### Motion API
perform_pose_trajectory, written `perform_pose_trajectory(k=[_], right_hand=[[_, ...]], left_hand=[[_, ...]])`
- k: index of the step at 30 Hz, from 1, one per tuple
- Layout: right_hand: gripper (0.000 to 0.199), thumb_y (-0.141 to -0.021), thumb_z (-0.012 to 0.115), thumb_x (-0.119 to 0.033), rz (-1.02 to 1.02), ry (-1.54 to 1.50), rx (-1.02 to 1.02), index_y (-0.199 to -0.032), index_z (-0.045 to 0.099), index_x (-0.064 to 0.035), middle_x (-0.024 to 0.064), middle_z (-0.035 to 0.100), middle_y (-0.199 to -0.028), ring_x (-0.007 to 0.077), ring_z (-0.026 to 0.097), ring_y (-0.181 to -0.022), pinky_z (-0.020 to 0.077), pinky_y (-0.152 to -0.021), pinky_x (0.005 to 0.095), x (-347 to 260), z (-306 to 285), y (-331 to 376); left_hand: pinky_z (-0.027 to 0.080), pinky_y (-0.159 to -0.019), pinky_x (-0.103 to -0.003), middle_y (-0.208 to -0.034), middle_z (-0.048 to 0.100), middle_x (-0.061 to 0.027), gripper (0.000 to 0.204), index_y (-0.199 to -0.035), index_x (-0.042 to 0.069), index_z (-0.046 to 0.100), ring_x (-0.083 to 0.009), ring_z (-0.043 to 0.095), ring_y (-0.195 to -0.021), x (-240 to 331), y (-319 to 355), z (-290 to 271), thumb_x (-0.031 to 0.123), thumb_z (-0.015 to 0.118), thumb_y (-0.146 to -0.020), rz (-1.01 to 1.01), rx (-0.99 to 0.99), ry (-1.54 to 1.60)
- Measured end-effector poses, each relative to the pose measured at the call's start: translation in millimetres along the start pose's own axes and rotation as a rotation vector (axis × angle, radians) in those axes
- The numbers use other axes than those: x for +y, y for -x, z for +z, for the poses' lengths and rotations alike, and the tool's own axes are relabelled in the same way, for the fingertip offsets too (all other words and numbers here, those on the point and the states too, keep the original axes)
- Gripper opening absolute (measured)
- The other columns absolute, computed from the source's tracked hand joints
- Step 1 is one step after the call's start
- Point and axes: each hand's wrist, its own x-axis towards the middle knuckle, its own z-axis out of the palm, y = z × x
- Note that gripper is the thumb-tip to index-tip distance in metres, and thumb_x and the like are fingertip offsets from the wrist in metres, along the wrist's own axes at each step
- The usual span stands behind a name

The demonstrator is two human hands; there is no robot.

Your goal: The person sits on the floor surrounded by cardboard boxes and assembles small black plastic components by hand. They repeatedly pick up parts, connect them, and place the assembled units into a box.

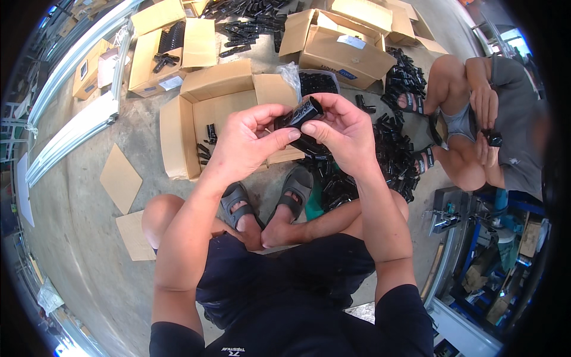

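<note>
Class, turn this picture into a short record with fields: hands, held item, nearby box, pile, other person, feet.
Left hand: grips a black tube-shaped piece (the left hand)
Right hand: grips the same piece (the right hand)
Nearby box: open cardboard box, a few small black pieces inside
Pile: heap of black pieces on the floor, right of the box
Other person: seated at right, holding a black item
Feet: grey sandals

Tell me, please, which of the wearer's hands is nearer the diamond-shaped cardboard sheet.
Left: the left hand is to the right of the cardboard sheet; the right hand is farther right.
</note>
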Motion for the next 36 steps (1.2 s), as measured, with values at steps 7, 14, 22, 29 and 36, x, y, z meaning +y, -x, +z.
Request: perform_pose_trajectory(k=[7, 14, 22, 29, 36], right_hand=[[0.035, -0.091, 0.076, 0.001, 0.027, 0.003, -0.021, -0.123, 0.063, 0.0046, 0.0086, 0.071, -0.109, 0.0124, 0.068, -0.098, 0.0573, -0.089, 0.0284, -5.7, -2.5, 2.0], [0.034, -0.092, 0.076, 0.000, 0.067, -0.031, 0.047, -0.124, 0.064, 0.0048, 0.0084, 0.071, -0.109, 0.0114, 0.067, -0.098, 0.0572, -0.087, 0.0280, -5.0, 0.8, 2.9], [0.040, -0.099, 0.071, -0.024, 0.051, 0.132, 0.150, -0.127, 0.066, 0.0031, 0.0079, 0.072, -0.106, 0.0115, 0.065, -0.087, 0.0529, -0.073, 0.0263, 14.8, -42.4, -34.4], [0.031, -0.092, 0.075, -0.032, 0.287, 0.947, 0.418, -0.105, 0.077, -0.0040, 0.0140, 0.077, -0.098, 0.0222, 0.073, -0.086, 0.0565, -0.076, 0.0344, 125.8, -164.0, -109.4], [0.017, -0.088, 0.072, -0.023, 0.466, 1.527, 0.069, -0.099, 0.080, -0.0122, 0.0171, 0.076, -0.101, 0.0359, 0.073, -0.097, 0.0580, -0.088, 0.0453, 223.0, -163.2, -134.1]], left_hand=[[0.057, -0.078, -0.025, -0.108, 0.074, -0.0065, 0.037, -0.128, -0.002, 0.066, -0.0089, 0.068, -0.090, 10.0, 0.9, 1.8, 0.006, 0.076, -0.093, -0.028, -0.051, 0.031], [0.056, -0.083, -0.024, -0.109, 0.074, -0.0065, 0.036, -0.127, -0.003, 0.065, -0.0085, 0.067, -0.093, 0.0, -0.8, 8.4, 0.005, 0.075, -0.094, 0.075, 0.013, 0.030], [0.055, -0.082, -0.023, -0.104, 0.074, -0.0050, 0.034, -0.123, -0.003, 0.068, -0.0073, 0.067, -0.092, 2.6, -2.8, 1.7, 0.001, 0.078, -0.090, 0.081, 0.201, -0.127], [0.056, -0.074, -0.029, -0.095, 0.077, -0.0108, 0.037, -0.116, 0.001, 0.071, -0.0146, 0.072, -0.081, 7.8, -19.2, -5.8, 0.011, 0.084, -0.083, 0.293, 0.414, -0.401], [0.058, -0.074, -0.036, -0.096, 0.074, -0.0138, 0.036, -0.112, 0.004, 0.072, -0.0280, 0.073, -0.083, 6.3, -24.5, -27.6, 0.010, 0.085, -0.079, 0.450, 0.517, -0.704]])
